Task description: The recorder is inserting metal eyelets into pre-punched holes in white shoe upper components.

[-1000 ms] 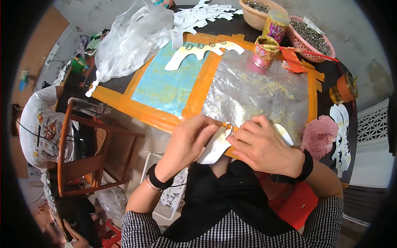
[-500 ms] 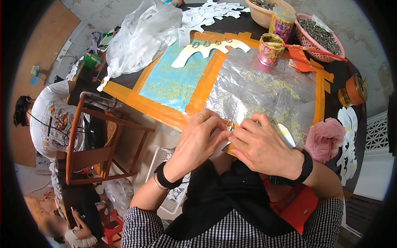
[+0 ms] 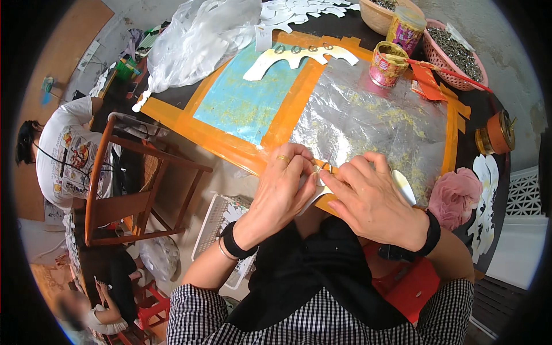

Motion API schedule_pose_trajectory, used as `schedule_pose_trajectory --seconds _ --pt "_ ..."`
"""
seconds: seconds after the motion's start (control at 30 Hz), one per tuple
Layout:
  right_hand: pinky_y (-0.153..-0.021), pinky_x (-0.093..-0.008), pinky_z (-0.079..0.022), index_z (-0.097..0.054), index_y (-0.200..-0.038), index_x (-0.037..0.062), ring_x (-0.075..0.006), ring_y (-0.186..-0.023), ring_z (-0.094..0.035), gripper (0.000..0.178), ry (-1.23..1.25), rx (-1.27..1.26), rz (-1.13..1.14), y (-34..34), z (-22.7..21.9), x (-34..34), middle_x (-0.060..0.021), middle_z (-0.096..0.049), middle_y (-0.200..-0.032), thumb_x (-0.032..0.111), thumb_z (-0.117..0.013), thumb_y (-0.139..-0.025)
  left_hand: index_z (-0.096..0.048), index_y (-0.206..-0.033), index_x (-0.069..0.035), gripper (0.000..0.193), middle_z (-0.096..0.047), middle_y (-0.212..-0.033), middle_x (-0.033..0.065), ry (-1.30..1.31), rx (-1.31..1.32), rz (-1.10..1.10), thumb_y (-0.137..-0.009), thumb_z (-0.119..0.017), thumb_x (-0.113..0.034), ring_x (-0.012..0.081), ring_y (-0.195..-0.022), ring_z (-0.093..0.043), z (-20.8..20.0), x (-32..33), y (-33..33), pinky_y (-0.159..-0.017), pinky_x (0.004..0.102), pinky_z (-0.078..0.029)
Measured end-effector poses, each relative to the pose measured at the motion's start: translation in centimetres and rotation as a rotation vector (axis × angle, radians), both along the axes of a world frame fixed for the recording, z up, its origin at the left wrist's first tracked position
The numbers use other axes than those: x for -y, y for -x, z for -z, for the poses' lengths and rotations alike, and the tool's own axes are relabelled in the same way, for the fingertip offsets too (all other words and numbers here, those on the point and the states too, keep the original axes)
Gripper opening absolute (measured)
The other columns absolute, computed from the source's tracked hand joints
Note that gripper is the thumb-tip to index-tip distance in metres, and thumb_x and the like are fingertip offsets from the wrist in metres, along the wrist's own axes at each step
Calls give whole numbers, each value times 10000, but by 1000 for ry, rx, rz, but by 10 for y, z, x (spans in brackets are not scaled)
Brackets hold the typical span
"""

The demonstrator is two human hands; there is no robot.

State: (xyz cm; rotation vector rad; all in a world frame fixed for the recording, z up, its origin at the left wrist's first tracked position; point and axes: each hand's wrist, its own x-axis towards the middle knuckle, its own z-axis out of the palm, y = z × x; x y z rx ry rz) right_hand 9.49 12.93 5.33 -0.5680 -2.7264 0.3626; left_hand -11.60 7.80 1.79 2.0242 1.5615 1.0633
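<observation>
At the table's near edge, both my hands bend over a white scalloped cutout (image 3: 405, 187) with metal rings along it. My left hand (image 3: 280, 187) pinches the cutout near one end, thumb and fingertips beside a ring. My right hand (image 3: 374, 198) grips it further right, its index finger and thumb close to the left fingertips. The fingers hide much of the cutout. Farther off lies a similar white scalloped cutout (image 3: 263, 64), smeared yellow, with several metal rings (image 3: 296, 50) along its edge.
A pink tub with yellow paste (image 3: 386, 69) stands ahead, a red-handled brush (image 3: 454, 76) beside it. Behind are a pink basket of metal rings (image 3: 460, 57) and a clear plastic bag (image 3: 195, 46). Pink cloth (image 3: 455, 195) lies right. Two people sit at left near a wooden chair (image 3: 123, 213).
My fingers have shifted slightly along the cutout, and more of its white edge shows between my hands. The view has moved a little; the things on the table stay put.
</observation>
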Motion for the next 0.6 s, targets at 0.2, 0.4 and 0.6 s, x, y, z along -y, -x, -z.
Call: schedule_pose_trajectory --seconds 0.2,0.4,0.6 --pt "-1019 -486 -340 -618 -1286 -15 -258 -1052 -528 501 -7 47 -27 -2 2 1 -76 -564 -1059 180 -742 -842 -560 -937 23 129 -544 -1146 165 -10 -27 -26 -882 -671 -11 334 -1053 -570 2 2 -2 -925 392 -476" --pt "-1025 -482 -345 -623 -1274 -12 -259 -1070 -523 522 -53 51 -5 0 3 7 -76 -558 -1079 194 -763 -815 -558 -936 33 126 -534 -1134 177 -19 -66 -34 -879 -659 -16 349 -1050 -564 -2 3 -5 -924 401 -474" --pt "-1028 -425 -366 -661 -1126 -44 -227 -1032 -534 357 -72 50 -12 1 -1 5 -73 -573 -1013 183 -693 -852 -582 -888 35 145 -551 -1100 182 29 -64 -36 -900 -693 -58 358 -1014 -567 -8 -2 -8 -889 415 -476"
